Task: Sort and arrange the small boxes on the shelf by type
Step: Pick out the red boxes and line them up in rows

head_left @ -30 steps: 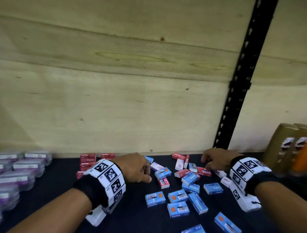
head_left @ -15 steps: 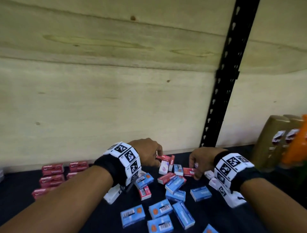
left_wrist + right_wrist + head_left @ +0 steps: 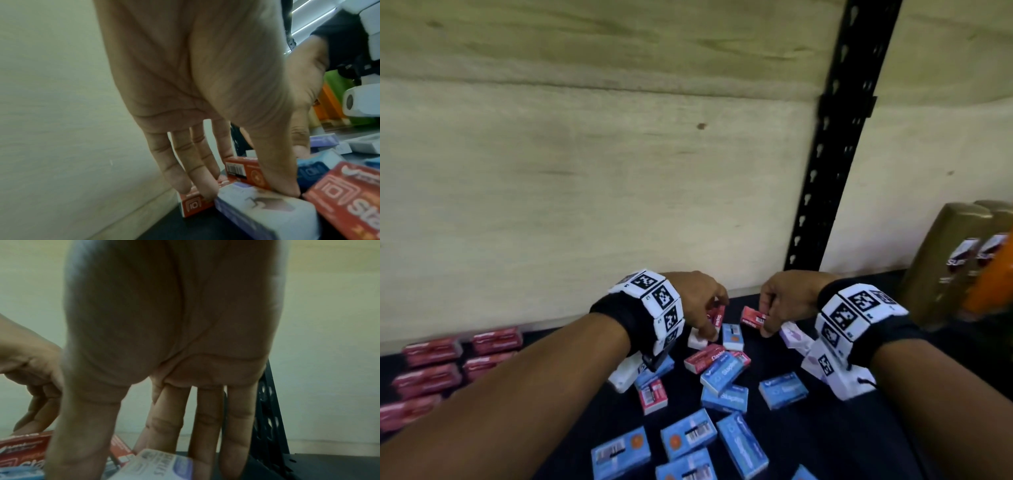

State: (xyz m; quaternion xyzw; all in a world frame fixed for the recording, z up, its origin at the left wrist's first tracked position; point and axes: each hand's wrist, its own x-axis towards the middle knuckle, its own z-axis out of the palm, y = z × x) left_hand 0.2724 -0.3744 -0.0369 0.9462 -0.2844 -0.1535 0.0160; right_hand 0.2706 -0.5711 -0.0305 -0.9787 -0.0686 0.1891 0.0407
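Observation:
Small red, blue and white-lilac boxes lie jumbled on the dark shelf (image 3: 825, 445). At the back of the pile my left hand (image 3: 710, 320) pinches a red box (image 3: 718, 318) that stands on edge; in the left wrist view its thumb (image 3: 283, 183) presses the red box (image 3: 242, 170) with the fingers (image 3: 197, 178) behind it. Just right of it, my right hand (image 3: 765, 317) pinches another red box (image 3: 751, 316) a little above the pile. A white-lilac box (image 3: 158, 464) lies below the right hand's fingers. Sorted red boxes (image 3: 458, 359) sit in rows at the left.
Several blue boxes (image 3: 688, 435) lie loose toward the shelf's front. A black slotted upright (image 3: 825, 171) runs up the plywood back wall (image 3: 585, 171). Gold bottles (image 3: 945, 267) and an orange item (image 3: 996, 281) stand at the right.
My left hand has moved right from the pile's left edge to its back and taken hold of a red box. The right hand has picked a red box out of the pile.

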